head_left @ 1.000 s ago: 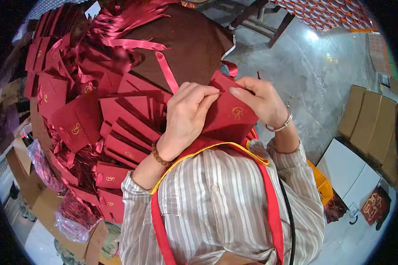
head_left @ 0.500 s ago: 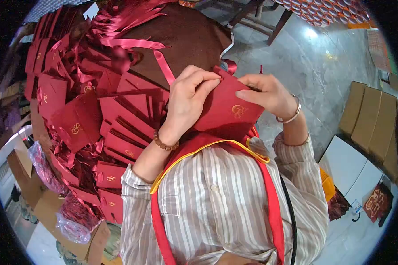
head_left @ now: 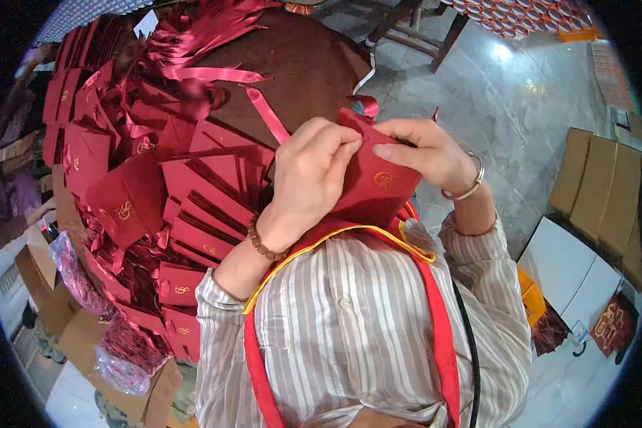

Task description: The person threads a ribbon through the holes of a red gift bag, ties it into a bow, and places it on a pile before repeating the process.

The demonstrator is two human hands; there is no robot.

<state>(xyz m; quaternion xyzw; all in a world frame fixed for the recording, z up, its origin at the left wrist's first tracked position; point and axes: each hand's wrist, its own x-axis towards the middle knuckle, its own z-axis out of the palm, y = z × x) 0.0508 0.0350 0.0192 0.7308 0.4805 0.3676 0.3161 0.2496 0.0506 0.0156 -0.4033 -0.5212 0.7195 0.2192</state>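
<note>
A dark red paper bag (head_left: 382, 187) with a gold emblem is held up in front of my chest. My right hand (head_left: 424, 153), wearing a silver bangle, grips its upper right edge, thumb on the front face and fingers curled behind. Against the bag's upper left part, my left hand (head_left: 310, 171) is closed in a pinch; whatever lies between its thumb and forefinger is too small to make out. Just beyond the bag's top, a scrap of pink-red ribbon (head_left: 368, 107) shows.
To the left, many similar red bags (head_left: 127, 203) lie piled on a round brown table (head_left: 299, 60). Loose red ribbons (head_left: 207, 32) spread across its far side. Cardboard boxes (head_left: 598, 189) and a white box (head_left: 560, 260) stand at right. A wooden stool (head_left: 417, 32) is ahead.
My left hand's fingers have turned and shifted slightly right along the bag's upper part. The bag is tilted a little more upright and its right side has moved slightly left.
</note>
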